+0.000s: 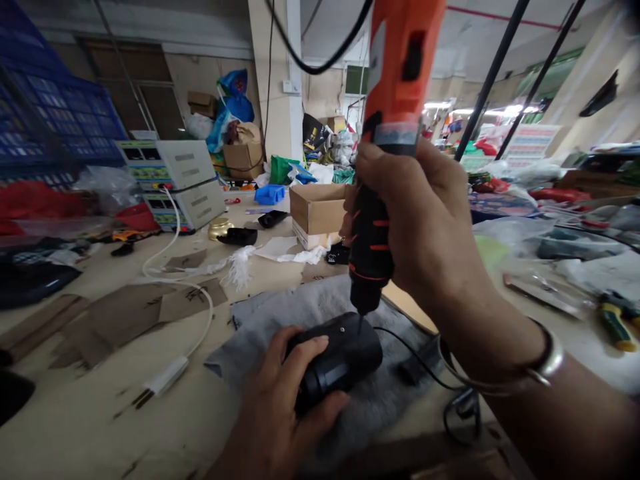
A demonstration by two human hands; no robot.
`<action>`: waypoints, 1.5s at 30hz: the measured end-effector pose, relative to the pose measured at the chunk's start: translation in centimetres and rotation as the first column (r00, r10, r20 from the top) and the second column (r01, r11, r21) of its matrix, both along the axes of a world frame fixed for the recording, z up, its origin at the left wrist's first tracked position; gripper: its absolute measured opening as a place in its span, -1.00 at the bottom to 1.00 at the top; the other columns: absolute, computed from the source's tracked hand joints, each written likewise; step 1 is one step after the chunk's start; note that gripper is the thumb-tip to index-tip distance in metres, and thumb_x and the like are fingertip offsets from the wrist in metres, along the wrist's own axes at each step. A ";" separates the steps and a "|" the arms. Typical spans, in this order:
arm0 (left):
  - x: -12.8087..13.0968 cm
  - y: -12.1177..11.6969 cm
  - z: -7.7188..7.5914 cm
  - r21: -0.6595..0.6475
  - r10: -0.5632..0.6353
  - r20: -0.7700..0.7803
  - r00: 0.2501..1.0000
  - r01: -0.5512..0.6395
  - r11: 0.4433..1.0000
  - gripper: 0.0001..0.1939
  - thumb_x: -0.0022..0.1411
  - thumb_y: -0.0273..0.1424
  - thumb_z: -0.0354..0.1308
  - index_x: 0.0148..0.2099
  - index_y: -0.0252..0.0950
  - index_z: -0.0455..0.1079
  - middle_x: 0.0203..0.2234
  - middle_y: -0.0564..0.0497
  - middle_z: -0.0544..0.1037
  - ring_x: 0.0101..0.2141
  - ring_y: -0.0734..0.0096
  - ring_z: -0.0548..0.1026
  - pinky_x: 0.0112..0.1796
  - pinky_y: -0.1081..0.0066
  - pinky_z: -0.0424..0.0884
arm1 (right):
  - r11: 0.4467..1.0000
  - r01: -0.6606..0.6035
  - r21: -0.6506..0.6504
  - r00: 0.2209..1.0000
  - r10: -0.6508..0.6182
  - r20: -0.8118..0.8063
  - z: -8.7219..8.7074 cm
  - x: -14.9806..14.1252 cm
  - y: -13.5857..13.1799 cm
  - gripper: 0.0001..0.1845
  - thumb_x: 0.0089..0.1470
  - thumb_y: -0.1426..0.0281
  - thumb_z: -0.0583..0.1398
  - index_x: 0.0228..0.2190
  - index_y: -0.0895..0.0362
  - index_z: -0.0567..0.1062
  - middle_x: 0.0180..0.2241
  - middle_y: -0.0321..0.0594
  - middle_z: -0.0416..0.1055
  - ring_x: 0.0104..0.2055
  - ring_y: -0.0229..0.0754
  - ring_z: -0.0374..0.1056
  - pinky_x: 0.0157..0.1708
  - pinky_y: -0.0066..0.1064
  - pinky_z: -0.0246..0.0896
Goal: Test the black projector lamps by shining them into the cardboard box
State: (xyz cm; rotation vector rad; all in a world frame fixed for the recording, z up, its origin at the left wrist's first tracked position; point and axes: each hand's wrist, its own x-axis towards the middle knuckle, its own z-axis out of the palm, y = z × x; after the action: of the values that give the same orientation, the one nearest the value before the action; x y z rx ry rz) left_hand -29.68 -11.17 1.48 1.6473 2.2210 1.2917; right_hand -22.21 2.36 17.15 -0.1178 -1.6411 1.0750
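The right hand (415,213) is clenched around an orange-and-black electric screwdriver (393,80), its thin metal bit meeting the top of a matte black plastic cylinder (340,360). The left hand (275,407) grips that cylinder, just above a grey felt cloth (280,313) on the pale tabletop (100,413).

Glare is thrown by the ceiling lights (480,108) right of the drill (393,87), the bench (90,420) is lit evenly, and the frame edges are bent by wide-angle distortion.

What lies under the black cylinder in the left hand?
A grey cloth lies under the black cylinder; the cloth directly beneath is covered and cannot be seen.
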 end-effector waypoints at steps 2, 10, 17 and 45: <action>0.1 0.0 0.1 0.010 -0.003 0.008 1.000 0.003 1.000 -0.61 0.13 -0.21 0.16 0.03 -0.07 0.30 0.06 -0.11 0.27 0.03 0.02 0.34 0.00 -0.11 0.28 | 0.999 -0.024 0.034 0.997 0.026 -0.067 -0.2 -0.3 -0.2 -0.77 0.01 0.32 0.25 -0.50 0.07 0.27 -0.62 -0.43 0.22 -0.67 -0.35 0.20 -0.70 -0.49 0.16; 0.3 0.0 0.2 0.030 0.035 0.000 0.999 -0.035 0.999 -0.61 0.10 -0.25 0.17 0.01 -0.06 0.33 0.05 -0.08 0.31 0.03 0.02 0.35 -0.01 -0.07 0.31 | 0.997 0.070 0.035 0.996 -0.068 -0.065 -0.6 -0.8 0.0 -0.79 0.00 0.39 0.24 -0.50 0.07 0.25 -0.67 -0.48 0.20 -0.66 -0.38 0.19 -0.67 -0.54 0.14; 0.2 -0.2 0.2 0.041 0.033 -0.012 0.999 -0.032 0.999 -0.60 0.10 -0.22 0.18 0.02 -0.06 0.34 0.06 -0.07 0.33 0.03 0.04 0.37 -0.03 0.04 0.37 | 0.999 0.047 0.008 0.998 -0.046 -0.051 -1.1 -1.2 0.6 -0.80 -0.02 0.41 0.20 -0.50 0.04 0.22 -0.68 -0.51 0.18 -0.72 -0.37 0.18 -0.73 -0.53 0.15; 0.9 -0.3 2.1 0.022 0.098 0.106 0.990 -0.101 0.995 -0.48 -0.10 -0.34 0.24 -0.02 -0.19 0.28 -0.04 -0.13 0.37 -0.07 0.02 0.41 -0.08 0.03 0.36 | 0.988 0.131 0.080 0.990 -0.126 -0.069 -0.2 -0.3 -0.2 -0.85 0.02 0.42 0.20 -0.48 0.06 0.28 -0.65 -0.47 0.21 -0.65 -0.34 0.21 -0.63 -0.48 0.17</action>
State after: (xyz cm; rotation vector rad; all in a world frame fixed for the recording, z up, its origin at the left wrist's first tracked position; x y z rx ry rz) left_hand -28.74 -11.43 3.55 1.4578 2.2590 1.4040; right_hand -22.55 2.19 16.97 -0.1305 -1.5965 0.9017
